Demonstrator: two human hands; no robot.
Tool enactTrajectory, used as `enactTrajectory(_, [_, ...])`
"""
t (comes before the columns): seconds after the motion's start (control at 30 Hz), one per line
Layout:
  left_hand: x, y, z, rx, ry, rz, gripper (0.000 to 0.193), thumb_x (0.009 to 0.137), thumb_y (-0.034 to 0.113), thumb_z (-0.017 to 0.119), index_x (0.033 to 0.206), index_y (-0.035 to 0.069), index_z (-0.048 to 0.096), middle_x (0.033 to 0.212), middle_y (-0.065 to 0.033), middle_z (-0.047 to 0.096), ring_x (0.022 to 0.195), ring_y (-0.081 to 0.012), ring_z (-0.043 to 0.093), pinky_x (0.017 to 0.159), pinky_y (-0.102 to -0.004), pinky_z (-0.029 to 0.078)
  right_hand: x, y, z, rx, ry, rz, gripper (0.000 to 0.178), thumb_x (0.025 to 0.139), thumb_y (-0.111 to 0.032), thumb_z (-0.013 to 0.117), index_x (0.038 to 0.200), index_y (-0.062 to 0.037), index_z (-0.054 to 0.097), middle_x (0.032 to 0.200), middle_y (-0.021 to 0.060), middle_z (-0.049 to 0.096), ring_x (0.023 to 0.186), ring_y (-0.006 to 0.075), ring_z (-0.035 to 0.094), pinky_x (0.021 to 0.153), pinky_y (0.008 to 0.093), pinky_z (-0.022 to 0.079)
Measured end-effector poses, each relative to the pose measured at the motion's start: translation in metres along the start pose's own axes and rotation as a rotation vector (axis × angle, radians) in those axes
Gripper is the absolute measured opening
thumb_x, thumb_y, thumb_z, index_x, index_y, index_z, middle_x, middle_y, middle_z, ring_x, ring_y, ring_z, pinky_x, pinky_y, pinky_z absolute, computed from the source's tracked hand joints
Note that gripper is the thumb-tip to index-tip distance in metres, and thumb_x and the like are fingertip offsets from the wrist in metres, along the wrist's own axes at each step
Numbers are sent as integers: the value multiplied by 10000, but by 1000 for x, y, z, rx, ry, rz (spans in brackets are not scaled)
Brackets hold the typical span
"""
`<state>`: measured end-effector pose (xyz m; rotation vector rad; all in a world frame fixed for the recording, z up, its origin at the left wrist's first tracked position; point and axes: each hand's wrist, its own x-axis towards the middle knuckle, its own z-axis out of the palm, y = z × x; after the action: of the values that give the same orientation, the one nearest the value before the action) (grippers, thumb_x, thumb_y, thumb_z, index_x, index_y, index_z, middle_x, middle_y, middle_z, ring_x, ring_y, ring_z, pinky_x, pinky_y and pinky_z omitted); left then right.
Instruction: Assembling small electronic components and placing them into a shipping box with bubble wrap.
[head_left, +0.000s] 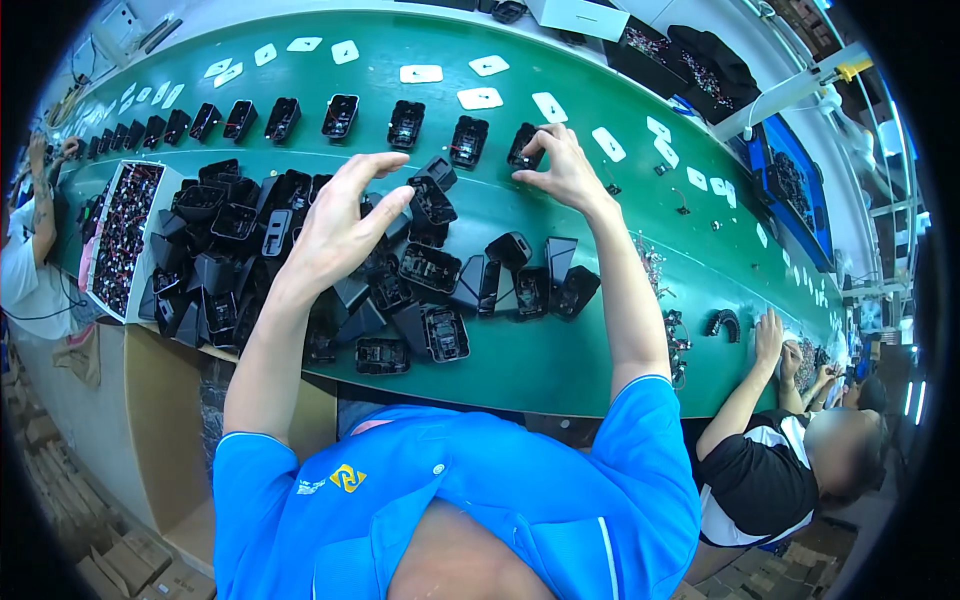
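Right hand [567, 170]: thumb and fingers pinching the end housing [519, 146], fingertips around its right and near edges.
Left hand [345, 215]: spread, thumb well away from the fingers, hanging over the pile. Nothing seen in its grip; can't tell if it's brushing a shell underneath.
End housing: right end of the row, far half of the green table [560, 365], with a gap to the next shell. Fingers cover part of it, so no clue what its insides look like.
Row [404, 125]: black shells, open side up, spaced out and running off to the far left.
Pile [430, 268]: more black shells nearer the person, jumbled and tipped every which way.
White plates [479, 98]: scattered beyond the row.
Grip tip: imo light squeeze on the outer walls only, fingertips clear of the open side, since the neighbours have small innards showing.
Spacing tip: I'd match the neighbours' gap and angle, and lift rather than drag so it doesn't bump one.
Watch out for: wired bits [650, 265] just right of the right forearm; a wide elbow swing could probably sweep them.
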<state>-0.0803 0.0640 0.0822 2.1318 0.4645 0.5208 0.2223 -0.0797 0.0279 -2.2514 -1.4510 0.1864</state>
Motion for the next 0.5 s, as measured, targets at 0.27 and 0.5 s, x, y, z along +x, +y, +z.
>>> enactTrajectory(0.27, [39, -5, 29, 497, -91, -60, 480, 958, 360, 604, 1207, -51, 611, 1170, -217, 651, 1103, -344, 629, 939, -438, 507, 2, 9, 2, -127, -109, 56, 326, 759, -256, 838, 975, -92, 657, 1266, 122, 534, 1199, 304, 497, 1024, 429, 417])
enactTrajectory(0.5, [78, 0, 50, 786, -195, -187, 543, 927, 446, 627, 1140, -54, 637, 1051, -205, 698, 987, -329, 671, 873, -454, 527, -21, 27, -10, -25, 80, 131, 340, 787, -287, 812, 1013, -75, 672, 1147, 121, 613, 1111, 283, 581, 952, 422, 474])
